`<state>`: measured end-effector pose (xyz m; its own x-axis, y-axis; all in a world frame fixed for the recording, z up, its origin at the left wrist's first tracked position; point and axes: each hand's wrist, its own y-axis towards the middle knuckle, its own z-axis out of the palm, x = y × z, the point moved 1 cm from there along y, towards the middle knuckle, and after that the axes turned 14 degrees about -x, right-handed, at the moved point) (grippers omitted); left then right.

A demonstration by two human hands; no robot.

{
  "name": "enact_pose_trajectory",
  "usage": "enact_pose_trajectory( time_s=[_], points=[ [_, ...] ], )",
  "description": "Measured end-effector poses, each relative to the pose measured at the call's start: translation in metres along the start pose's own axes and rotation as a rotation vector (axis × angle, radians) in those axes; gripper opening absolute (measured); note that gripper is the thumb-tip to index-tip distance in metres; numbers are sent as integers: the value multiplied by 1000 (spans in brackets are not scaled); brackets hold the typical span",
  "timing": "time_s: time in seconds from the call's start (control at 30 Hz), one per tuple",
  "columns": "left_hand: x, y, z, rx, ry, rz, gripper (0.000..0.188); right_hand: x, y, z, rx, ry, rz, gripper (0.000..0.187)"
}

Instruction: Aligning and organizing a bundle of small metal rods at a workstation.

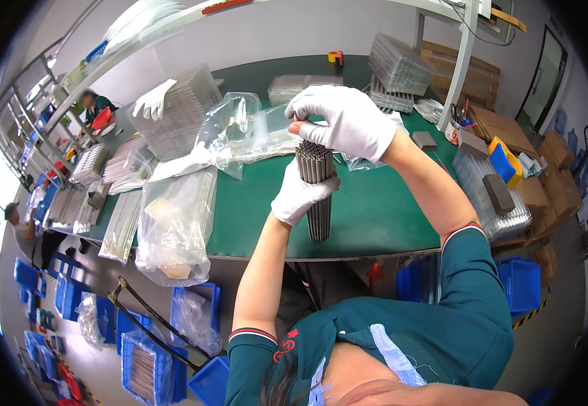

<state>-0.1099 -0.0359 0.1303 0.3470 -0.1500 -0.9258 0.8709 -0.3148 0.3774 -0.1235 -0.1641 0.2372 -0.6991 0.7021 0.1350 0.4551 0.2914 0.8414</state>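
Note:
My left hand (300, 195), in a white glove, is wrapped round a tight bundle of thin grey metal rods (318, 220) standing upright over the green table. The rods' ends show packed together at the top. Just above those ends is my right hand (351, 122), gloved in white too, with bare skin showing at a fingertip. Its fingers curl toward the thumb in a pinch; whether a rod is between them is too small to make out. Behind the bundle lie clear plastic bags (233, 135) and white wrapping.
Long plastic-wrapped packs (179, 216) lie left of my hands, by stacked clear trays (179, 122) with a white glove on top. More clear trays (399, 64) stand far right. Dark blocks (497, 194) and a pen cup (453, 132) sit right. Blue bins (148, 369) stand on the floor. Other people sit far left.

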Motion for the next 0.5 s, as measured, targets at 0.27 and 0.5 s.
enact_pose_trajectory(
  time_s=[0.27, 0.5],
  points=[
    [5, 3, -1, -8, -4, 30, 19, -10, -6, -5, 49, 184, 125, 21],
    [1, 2, 0, -12, 8, 18, 20, -7, -15, -2, 29, 276, 244, 23]
  ],
)
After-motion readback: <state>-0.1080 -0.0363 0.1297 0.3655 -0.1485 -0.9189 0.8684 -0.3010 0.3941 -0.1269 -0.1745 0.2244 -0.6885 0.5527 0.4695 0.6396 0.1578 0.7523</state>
